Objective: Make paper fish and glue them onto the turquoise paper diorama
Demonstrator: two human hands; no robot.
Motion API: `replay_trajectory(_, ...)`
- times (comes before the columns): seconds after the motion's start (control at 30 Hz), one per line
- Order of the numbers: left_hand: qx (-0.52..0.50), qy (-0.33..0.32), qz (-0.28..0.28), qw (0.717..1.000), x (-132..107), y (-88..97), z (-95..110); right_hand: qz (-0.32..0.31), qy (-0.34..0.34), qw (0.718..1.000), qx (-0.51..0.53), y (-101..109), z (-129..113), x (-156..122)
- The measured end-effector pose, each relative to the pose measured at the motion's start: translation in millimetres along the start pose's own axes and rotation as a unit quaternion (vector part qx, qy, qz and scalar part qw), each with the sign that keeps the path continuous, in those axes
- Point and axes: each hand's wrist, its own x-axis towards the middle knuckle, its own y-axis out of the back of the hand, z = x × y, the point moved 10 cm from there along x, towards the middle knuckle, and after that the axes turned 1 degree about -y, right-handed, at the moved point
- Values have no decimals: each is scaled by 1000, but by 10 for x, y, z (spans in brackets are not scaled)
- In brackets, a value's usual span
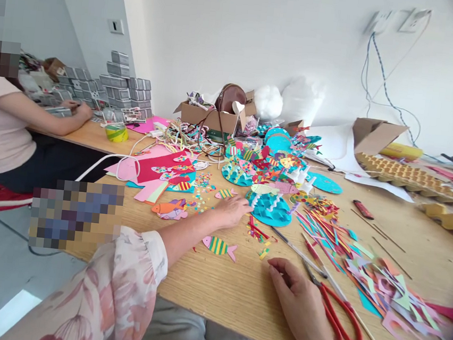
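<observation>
Left hand (pixel 233 212) is out at the near-left rim of the blue textured disc (pixel 272 217), mid-table; gripping or just touching, can't tell from here. Right hand (pixel 298 294) is released, fingers loosely curled, at the near table edge. Red-handled scissors (pixel 338 297) just right of it, long thin rod alongside.

Clutter's tight round the disc: pile of paper fish (pixel 254 156) and white bottles (pixel 298 178) on the far side, paper strips (pixel 320 233) on the right, scraps (pixel 394 298) farther right. Striped fish (pixel 216 245) lies near side, by the left forearm. Far right: egg tray (pixel 405 179). Far left: co-worker's arm (pixel 49 118) on the table.
</observation>
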Motion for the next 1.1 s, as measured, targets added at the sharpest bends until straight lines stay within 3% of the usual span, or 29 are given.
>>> replay_trajectory(0.8,-18,-5,-8,1000,29,-40,-25,2,34,999,-4,3,-152,-44)
replay_trajectory(1.1,-11,-23,-40,999,73,-52,-31,-39,60,997,-2,19,-223,-98)
